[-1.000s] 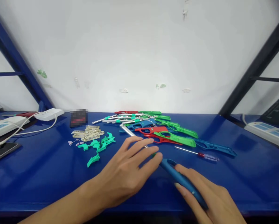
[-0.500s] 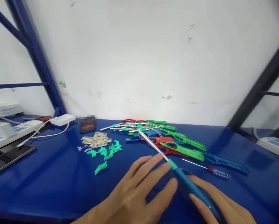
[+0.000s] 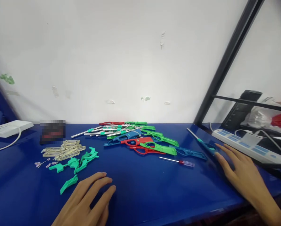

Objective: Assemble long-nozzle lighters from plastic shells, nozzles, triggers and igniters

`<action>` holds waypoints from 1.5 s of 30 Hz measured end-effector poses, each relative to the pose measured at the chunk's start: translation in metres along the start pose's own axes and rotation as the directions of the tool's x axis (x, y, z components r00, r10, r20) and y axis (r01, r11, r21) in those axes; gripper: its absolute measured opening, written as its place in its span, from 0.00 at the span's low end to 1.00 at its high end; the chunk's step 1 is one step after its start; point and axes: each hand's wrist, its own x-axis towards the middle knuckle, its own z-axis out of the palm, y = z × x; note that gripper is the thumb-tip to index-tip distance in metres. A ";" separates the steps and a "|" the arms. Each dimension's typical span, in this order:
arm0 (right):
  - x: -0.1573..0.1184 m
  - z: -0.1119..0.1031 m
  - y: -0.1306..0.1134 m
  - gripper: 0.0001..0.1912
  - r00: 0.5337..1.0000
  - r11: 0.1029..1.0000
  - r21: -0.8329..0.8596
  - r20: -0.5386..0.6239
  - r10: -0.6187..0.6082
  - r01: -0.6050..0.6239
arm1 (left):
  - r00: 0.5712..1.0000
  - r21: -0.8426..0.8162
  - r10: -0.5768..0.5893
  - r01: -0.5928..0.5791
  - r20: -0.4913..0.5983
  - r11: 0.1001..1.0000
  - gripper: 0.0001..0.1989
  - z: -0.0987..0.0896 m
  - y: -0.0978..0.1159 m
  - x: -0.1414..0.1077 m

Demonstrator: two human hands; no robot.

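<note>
My right hand (image 3: 244,172) is at the right side of the table, its thumb and fingers on either side of the handle of a blue long-necked lighter (image 3: 207,146). The lighter's metal tube points away toward the back wall, and the handle's rear end is hidden by the hand. My left hand (image 3: 88,201) hovers low at the front left, fingers apart and holding nothing. Nearest to it lies a single teal plastic piece (image 3: 68,184), with a pile of teal trigger-shaped pieces (image 3: 78,161) beyond. A screwdriver (image 3: 178,161) with a clear and red handle lies mid-table.
Green, red and blue handle shells (image 3: 159,147) overlap in the middle, beside several metal tubes (image 3: 103,131) with teal collars. Pale clear parts (image 3: 64,150) are heaped at the left near a dark blurred box (image 3: 53,131). A power strip (image 3: 248,146) stands beyond the right post.
My right hand has carried the blue lighter to the right side of the table. My left hand has drawn away from it to the left. The view has turned right.
</note>
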 end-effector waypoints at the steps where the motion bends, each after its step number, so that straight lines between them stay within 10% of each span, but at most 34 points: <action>1: -0.003 0.000 -0.005 0.36 1.000 0.999 0.043 -0.007 -0.003 0.003 | 1.000 -0.002 -0.007 0.007 -0.004 1.000 0.19 0.001 0.001 0.000; 7: -0.039 -0.007 -0.091 0.38 0.983 0.865 0.501 0.152 -0.104 0.014 | 0.997 0.007 -0.077 0.076 0.020 0.997 0.16 0.005 0.003 0.001; 10: -0.056 -0.005 -0.146 0.38 0.909 0.389 0.869 0.387 -0.154 -0.305 | 0.997 0.052 -0.077 0.076 0.014 0.996 0.13 0.001 0.004 0.009; 14: -0.064 0.003 -0.189 0.38 0.819 0.127 0.901 0.430 -0.381 -0.414 | 0.998 0.098 -0.057 0.055 0.010 0.994 0.11 -0.006 0.007 0.021; 20: -0.070 0.008 -0.196 0.38 0.823 -0.039 0.887 0.410 -0.392 -0.460 | 0.997 0.113 -0.073 0.070 0.022 0.991 0.13 -0.007 0.008 0.020; 28: -0.076 0.015 -0.193 0.44 0.863 0.217 0.875 0.472 -0.181 -0.433 | 0.993 0.096 -0.104 0.098 0.054 0.991 0.13 -0.004 0.007 0.017; 34: -0.073 0.032 -0.174 0.07 0.928 0.130 0.922 0.351 0.126 -0.366 | 0.995 0.087 -0.100 0.098 0.023 0.991 0.13 -0.007 0.010 0.020; 42: -0.066 0.023 -0.179 0.08 0.936 0.194 0.920 0.311 0.162 -0.339 | 0.994 0.100 -0.111 0.108 0.024 0.989 0.13 -0.010 0.012 0.022; 45: -0.070 0.021 -0.180 0.25 0.943 0.266 0.908 0.288 0.164 -0.324 | 0.993 0.089 -0.113 0.110 0.032 0.990 0.13 -0.010 0.012 0.022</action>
